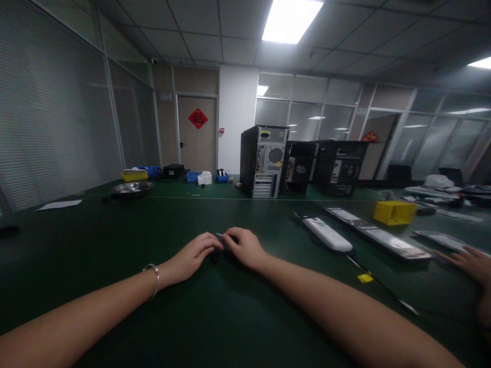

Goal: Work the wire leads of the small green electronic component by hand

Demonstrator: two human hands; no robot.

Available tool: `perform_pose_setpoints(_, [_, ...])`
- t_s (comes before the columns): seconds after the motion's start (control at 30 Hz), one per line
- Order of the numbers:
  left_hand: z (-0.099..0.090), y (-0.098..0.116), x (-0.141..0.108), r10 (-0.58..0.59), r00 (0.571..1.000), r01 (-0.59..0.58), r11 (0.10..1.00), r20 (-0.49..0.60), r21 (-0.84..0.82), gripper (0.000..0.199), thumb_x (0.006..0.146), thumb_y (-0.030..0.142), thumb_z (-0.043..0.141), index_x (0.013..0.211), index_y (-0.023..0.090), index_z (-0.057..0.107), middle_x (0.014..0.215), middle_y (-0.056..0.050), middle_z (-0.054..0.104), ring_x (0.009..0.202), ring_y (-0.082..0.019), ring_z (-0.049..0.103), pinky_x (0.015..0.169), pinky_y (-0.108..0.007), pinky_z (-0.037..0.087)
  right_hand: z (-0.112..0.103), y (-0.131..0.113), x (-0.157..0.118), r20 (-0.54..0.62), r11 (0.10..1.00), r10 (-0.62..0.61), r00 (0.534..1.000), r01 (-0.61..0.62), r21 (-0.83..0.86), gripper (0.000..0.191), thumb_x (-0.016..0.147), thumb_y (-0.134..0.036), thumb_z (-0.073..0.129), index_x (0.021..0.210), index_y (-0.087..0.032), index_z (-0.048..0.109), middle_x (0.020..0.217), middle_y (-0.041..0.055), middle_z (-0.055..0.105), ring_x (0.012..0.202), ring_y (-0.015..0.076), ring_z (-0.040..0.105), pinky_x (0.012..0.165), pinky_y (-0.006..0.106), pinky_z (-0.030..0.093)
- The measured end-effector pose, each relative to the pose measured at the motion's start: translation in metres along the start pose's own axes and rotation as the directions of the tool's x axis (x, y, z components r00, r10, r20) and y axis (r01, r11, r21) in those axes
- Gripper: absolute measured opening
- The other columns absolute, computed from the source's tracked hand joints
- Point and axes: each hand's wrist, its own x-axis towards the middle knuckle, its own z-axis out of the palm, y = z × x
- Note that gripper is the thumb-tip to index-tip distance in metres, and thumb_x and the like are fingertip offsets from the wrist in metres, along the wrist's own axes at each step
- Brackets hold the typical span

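Note:
Both hands meet low over the green table (161, 230), near the middle of the view. My left hand (199, 251), with a silver bangle (156, 281) on its wrist, is closed by a small black piece (215, 255) under its fingertips. The piece is dark and partly covered, so its kind is unclear. Curled fingers of my right hand (244, 246) are closed on a thin tool, whose bright metal shaft (219, 234) pokes out toward the left hand. Most of that tool is hidden by the hand.
Computer towers (264, 161) stand at the back. A white power strip (328, 234), a long metal-and-white panel (379, 235) and a yellow bin (394, 212) lie to the right. Another person's hand (470, 263) rests at the right edge. A metal bowl (133, 189) sits far left.

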Motion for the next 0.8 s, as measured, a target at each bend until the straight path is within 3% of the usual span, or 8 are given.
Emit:
perform_pose_setpoints(0.13, [0.0,0.002,-0.001,-0.078,0.992,0.078,0.997,-0.095,-0.011,0.023,0.089,0.029,0.038,0.096,0.022,0.059,0.099,-0.004,0.054,0.093,-0.02,0.052,0.085,-0.033,0.042,-0.002,0.004,0.004,0.08,0.998,0.031,0.996,-0.036,0.057,0.028,0.09,-0.037,0.042,0.09,-0.021,0.065,0.084,0.0013,0.065,0.076,0.0143,0.056,0.066,0.023,0.039])
perform_pose_setpoints(0.3, [0.0,0.01,-0.003,-0.162,0.982,0.168,0.984,-0.102,0.053,0.033,0.078,0.048,0.055,0.096,0.021,0.057,0.098,-0.005,0.053,0.088,-0.022,0.052,0.075,-0.033,0.044,-0.01,0.011,0.01,0.228,0.984,0.026,0.973,-0.066,0.166,0.021,0.081,-0.029,0.056,0.098,-0.02,0.064,0.088,0.0012,0.064,0.076,0.0136,0.056,0.062,0.021,0.039])
perform_pose_setpoints(0.4, [0.001,0.011,-0.004,-0.152,0.985,0.162,0.98,-0.082,0.12,0.043,0.067,0.052,0.065,0.096,0.021,0.058,0.098,-0.005,0.053,0.091,-0.025,0.05,0.077,-0.035,0.043,-0.016,0.011,0.012,0.361,0.98,-0.027,0.932,-0.046,0.193,0.027,0.077,-0.022,0.059,0.103,-0.018,0.063,0.084,0.0003,0.063,0.071,0.0122,0.055,0.059,0.019,0.039])
perform_pose_setpoints(0.47, [0.002,0.009,-0.004,-0.142,0.988,0.149,0.979,-0.055,0.141,0.041,0.068,0.051,0.064,0.095,0.02,0.059,0.097,-0.005,0.053,0.091,-0.025,0.05,0.078,-0.036,0.043,-0.02,0.009,0.012,0.434,0.985,-0.059,0.899,-0.019,0.174,0.03,0.074,-0.024,0.062,0.104,-0.018,0.064,0.08,-0.0005,0.063,0.068,0.0119,0.055,0.058,0.019,0.039])
perform_pose_setpoints(0.8, [0.0,0.005,-0.004,-0.12,0.992,0.122,0.989,-0.023,0.081,0.031,0.074,0.041,0.06,0.098,0.021,0.06,0.098,-0.005,0.053,0.089,-0.022,0.053,0.079,-0.035,0.044,-0.021,0.007,0.01,0.418,0.991,-0.122,0.9,0.086,0.102,0.03,0.073,-0.034,0.066,0.099,-0.019,0.064,0.082,-0.0006,0.062,0.071,0.0124,0.054,0.06,0.02,0.038])
